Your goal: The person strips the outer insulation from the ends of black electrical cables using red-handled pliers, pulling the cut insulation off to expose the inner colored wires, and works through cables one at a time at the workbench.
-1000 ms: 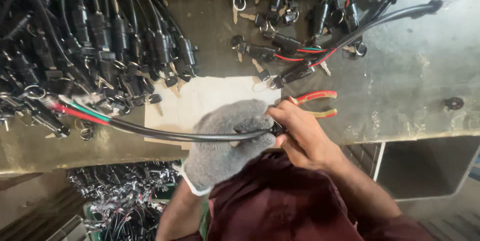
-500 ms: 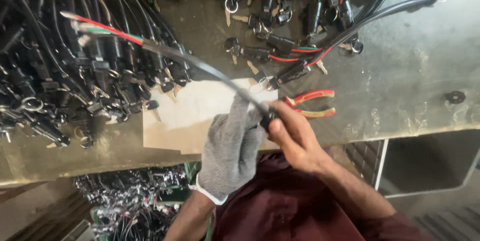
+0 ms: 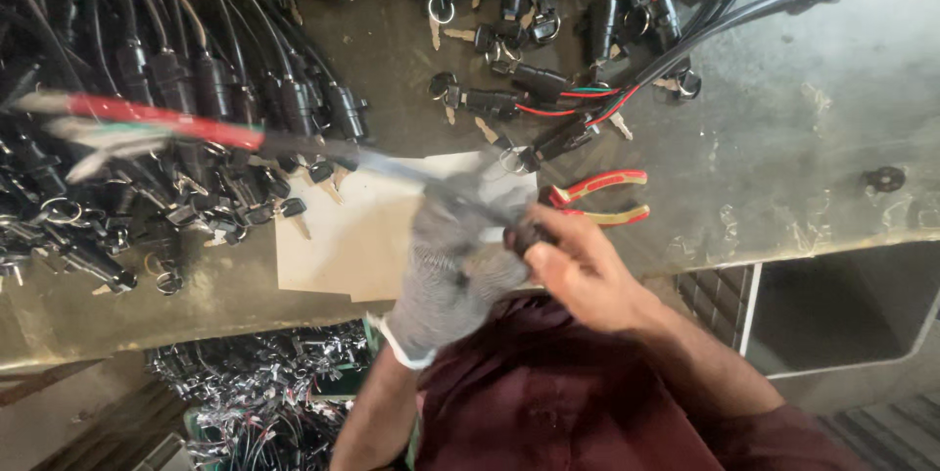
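A worn metal workbench [image 3: 803, 138] is carrying a white sheet [image 3: 362, 236], with red-handled pliers [image 3: 599, 199] lying just beside it and black cable assemblies [image 3: 196, 109] piling beyond it.

Motion blur smears your gloved left hand [image 3: 452, 270] and the cable's red, green and white wire ends [image 3: 127, 123], while your right hand [image 3: 578, 270] hides the cable's plug.

A grey knitted glove with a white cuff covers the left hand [image 3: 453, 270]; the right hand [image 3: 578, 270] is bare; the shirt [image 3: 548, 402] is maroon.
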`<state>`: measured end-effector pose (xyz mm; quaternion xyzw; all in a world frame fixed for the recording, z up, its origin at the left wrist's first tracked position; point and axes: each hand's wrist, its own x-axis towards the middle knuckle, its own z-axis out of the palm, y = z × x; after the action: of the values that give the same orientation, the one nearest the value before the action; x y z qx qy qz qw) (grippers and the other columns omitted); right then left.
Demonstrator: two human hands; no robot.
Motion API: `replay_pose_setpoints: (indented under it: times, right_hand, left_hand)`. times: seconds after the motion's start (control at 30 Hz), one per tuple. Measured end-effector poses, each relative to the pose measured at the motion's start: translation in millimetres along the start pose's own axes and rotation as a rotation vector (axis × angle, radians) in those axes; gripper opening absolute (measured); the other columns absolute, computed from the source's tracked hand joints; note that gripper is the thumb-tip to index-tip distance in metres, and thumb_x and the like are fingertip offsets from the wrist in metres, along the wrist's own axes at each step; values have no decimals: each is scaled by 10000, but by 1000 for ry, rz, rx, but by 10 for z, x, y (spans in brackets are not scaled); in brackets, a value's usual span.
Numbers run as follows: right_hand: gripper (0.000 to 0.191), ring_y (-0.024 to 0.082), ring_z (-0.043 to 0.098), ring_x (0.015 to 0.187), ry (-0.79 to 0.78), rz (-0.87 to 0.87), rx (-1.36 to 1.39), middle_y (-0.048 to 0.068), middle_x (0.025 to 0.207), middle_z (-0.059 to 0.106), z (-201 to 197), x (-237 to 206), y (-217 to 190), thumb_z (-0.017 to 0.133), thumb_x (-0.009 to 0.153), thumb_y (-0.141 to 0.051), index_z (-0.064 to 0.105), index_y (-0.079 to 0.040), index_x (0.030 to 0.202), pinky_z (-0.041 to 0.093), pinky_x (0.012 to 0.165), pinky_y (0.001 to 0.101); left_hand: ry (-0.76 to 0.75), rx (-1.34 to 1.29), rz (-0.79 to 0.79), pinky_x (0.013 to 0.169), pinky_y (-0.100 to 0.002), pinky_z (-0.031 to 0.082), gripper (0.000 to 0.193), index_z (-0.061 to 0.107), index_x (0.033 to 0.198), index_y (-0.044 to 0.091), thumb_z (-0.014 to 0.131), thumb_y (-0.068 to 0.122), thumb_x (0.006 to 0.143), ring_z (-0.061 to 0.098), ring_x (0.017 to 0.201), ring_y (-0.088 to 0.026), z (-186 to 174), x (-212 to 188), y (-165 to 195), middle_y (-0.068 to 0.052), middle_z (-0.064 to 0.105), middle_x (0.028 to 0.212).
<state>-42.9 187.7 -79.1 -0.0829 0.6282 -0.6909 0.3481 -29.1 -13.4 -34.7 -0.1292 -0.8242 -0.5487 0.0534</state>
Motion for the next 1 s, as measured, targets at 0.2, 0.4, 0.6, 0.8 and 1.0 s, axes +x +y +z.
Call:
replay_pose_setpoints:
  times: [0.2,0.4,0.6,0.8,1.0]
  right_hand:
    - [253,38,481,838,19,-159,-82,-41,907,569,69,54,-50,473,912,-150,585,5,1078,447,713,278]
    - [313,77,426,584,-316,-20,-204,-11,642,501,-127,-15,113,625,1007,-176,541,-24,747,335,514,281]
    - [445,48,509,722,-450,187,238,-52,818,570,-180,-90,274,570,970,-332,553,-66,1327,445,630,246]
    - [508,83,522,933,-264,58,295,-6,1065,625,-40,-34,268,590,1060,-428,594,30,1279,454,802,271]
    - [634,94,462,860,250,-219,-123,-7,1027,552,233,-61,458,471,1082,-535,455,2,1420,437,759,269]
  left_hand:
    - [-81,-84,18,1203,-470,410,390,672,1298,60,696,247,958,568,1359,-332,77,-161,-198,-118,643,1406]
    - [-116,-577,-114,1162,-412,454,425,727,1287,72,829,187,890,561,1326,-268,15,-288,-248,-91,690,1362]
    - [-12,-675,-69,1142,-403,449,277,722,1105,89,839,194,877,573,1318,-264,181,-324,-217,-55,727,1195]
    - [137,-872,-238,993,-372,484,140,705,1065,31,716,167,1036,582,1065,-226,376,-359,-180,-80,702,1085]
    - [160,-580,-228,1086,-367,502,255,685,1193,4,606,205,1059,608,1213,-233,270,-156,-71,-120,676,1231]
